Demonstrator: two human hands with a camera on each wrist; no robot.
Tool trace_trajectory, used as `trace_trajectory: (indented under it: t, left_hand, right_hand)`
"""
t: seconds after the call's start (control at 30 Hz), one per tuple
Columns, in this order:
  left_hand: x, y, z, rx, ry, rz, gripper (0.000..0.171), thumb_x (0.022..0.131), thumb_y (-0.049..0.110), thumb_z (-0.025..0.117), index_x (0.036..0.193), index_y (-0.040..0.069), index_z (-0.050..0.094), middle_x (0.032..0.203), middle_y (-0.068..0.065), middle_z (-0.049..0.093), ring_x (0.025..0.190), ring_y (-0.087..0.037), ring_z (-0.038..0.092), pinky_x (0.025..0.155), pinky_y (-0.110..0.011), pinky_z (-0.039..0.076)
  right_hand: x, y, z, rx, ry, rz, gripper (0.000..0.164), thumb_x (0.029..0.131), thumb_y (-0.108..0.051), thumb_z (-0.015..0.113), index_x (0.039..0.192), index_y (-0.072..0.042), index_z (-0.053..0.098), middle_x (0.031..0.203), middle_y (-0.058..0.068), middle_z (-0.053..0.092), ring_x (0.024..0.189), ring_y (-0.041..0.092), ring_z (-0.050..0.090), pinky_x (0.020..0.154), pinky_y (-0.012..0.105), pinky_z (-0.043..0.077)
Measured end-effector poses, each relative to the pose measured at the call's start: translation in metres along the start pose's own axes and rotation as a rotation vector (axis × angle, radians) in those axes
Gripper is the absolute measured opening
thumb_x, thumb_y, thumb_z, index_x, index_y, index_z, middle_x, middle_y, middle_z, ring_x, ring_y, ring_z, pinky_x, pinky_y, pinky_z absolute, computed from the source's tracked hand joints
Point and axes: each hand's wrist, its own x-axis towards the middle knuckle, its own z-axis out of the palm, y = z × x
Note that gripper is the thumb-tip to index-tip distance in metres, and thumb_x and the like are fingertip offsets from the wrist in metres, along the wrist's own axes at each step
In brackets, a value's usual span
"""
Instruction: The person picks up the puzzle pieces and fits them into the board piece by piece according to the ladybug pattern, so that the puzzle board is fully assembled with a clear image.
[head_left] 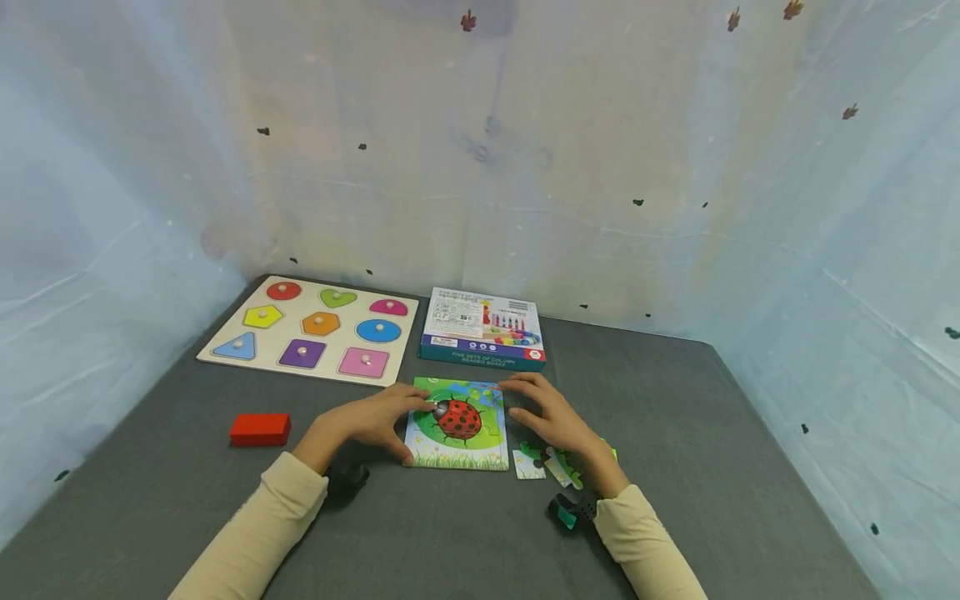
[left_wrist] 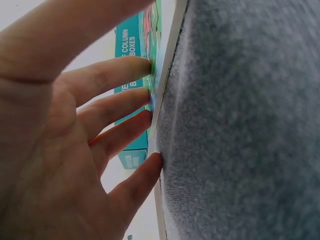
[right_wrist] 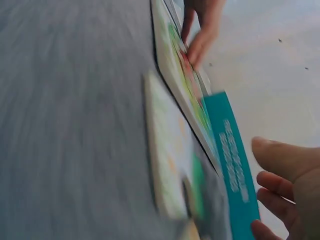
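Observation:
A square ladybug jigsaw puzzle point(head_left: 457, 423) lies on the grey table in the head view, its picture facing up. My left hand point(head_left: 378, 418) rests on its left side, thumb by the lower left corner and index finger near the ladybug's head. In the left wrist view the fingers point(left_wrist: 117, 107) are spread and fairly straight along the board. My right hand point(head_left: 551, 414) hovers near the puzzle's upper right corner, fingers loosely bent and holding nothing. Below that hand lie loose jigsaw pieces point(head_left: 529, 463), partly covered by the wrist; one piece point(right_wrist: 170, 150) is blurred in the right wrist view.
Behind the puzzle sits a boxed bead set point(head_left: 483, 329). A peg board with coloured shapes point(head_left: 311, 329) lies at the back left. A red block point(head_left: 259, 430) is left of my left hand. Pale sheeting point(head_left: 480, 167) hangs behind the table.

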Motion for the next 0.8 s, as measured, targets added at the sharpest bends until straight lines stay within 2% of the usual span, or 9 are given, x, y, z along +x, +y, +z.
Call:
trace_trajectory:
  t: [0.1,0.23,0.33,0.47,0.8]
  left_hand:
    - [-0.001,0.0,-0.001,0.005,0.003,-0.004,0.077,0.07,0.035,0.082,0.134,0.007,0.049,0.144,-0.017,0.034,0.134,-0.037,0.024,0.104,-0.055,0.027]
    - [-0.001,0.001,-0.001,0.004,0.004,-0.005,0.077,0.069,0.035,0.082,0.134,0.007,0.05,0.144,-0.016,0.034,0.134,-0.038,0.024,0.104,-0.056,0.026]
    - [-0.001,0.0,-0.001,0.011,0.005,-0.004,0.077,0.069,0.035,0.082,0.134,0.007,0.05,0.144,-0.016,0.034,0.134,-0.037,0.025,0.104,-0.055,0.026]
    - [-0.001,-0.001,-0.001,0.012,0.006,0.0,0.077,0.069,0.035,0.082,0.134,0.007,0.05,0.144,-0.016,0.035,0.134,-0.037,0.025,0.105,-0.055,0.026]
    - [0.0,-0.003,0.0,0.021,0.009,0.003,0.079,0.069,0.037,0.082,0.134,0.007,0.05,0.144,-0.015,0.035,0.134,-0.037,0.025,0.105,-0.055,0.025]
  right_hand:
    - [-0.012,-0.001,-0.012,-0.014,0.003,0.075,0.047,0.09,-0.018,0.063,0.133,-0.008,0.049,0.133,0.009,0.044,0.122,0.025,0.044,0.094,0.049,0.04]
    - [-0.027,-0.007,-0.023,-0.017,-0.071,0.159,0.059,0.083,-0.027,0.071,0.134,-0.011,0.049,0.133,0.007,0.044,0.122,0.026,0.04,0.094,0.053,0.038]
    - [-0.035,-0.013,-0.024,-0.024,-0.13,0.151,0.065,0.078,-0.033,0.076,0.133,-0.009,0.05,0.129,0.007,0.047,0.119,0.026,0.038,0.092,0.054,0.037]
    - [-0.045,-0.019,-0.019,-0.048,-0.178,0.134,0.068,0.074,-0.039,0.078,0.13,-0.009,0.053,0.123,0.005,0.049,0.116,0.022,0.037,0.09,0.049,0.038]
    - [-0.053,-0.024,-0.012,-0.058,-0.159,0.133,0.052,0.077,-0.036,0.076,0.121,-0.012,0.06,0.111,0.0,0.052,0.108,0.016,0.038,0.087,0.042,0.04]
